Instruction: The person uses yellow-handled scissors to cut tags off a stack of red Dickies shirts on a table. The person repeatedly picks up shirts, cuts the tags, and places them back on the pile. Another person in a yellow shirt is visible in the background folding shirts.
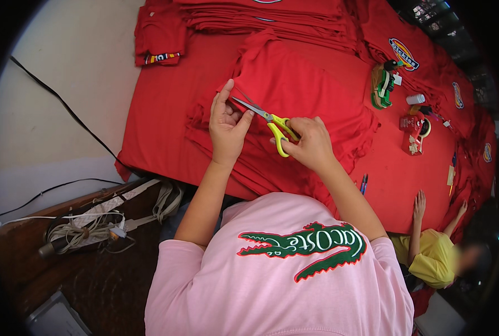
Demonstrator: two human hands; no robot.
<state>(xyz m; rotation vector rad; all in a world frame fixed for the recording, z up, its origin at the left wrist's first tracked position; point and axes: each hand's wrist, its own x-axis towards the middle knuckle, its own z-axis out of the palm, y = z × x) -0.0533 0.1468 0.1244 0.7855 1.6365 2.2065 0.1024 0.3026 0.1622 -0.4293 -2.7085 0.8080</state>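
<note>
The right hand [312, 143] was closed around the handles of a pair of small yellow-handled scissors with grey metal blades [269, 123], fingers through or against the loops, with the blades slightly parted and pointing up and to the left. The left hand [226, 124] pinched a bit of fabric or thread between thumb and fingers just at the blade tips; what exactly it gripped was too small to tell. Both hands rested over a folded red cloth garment [300, 84] lying on top of a low stack of the same red pieces, near the front edge of a table covered in red fabric [160, 123]. Farther back sat a tall pile of folded red garments [272, 19]. To the right stood a green tape dispenser [383, 85], a red tape dispenser [415, 132] and a small white roll [415, 99]. Another person in a yellow shirt [431, 255] leaned both hands on the table's right edge.
</note>
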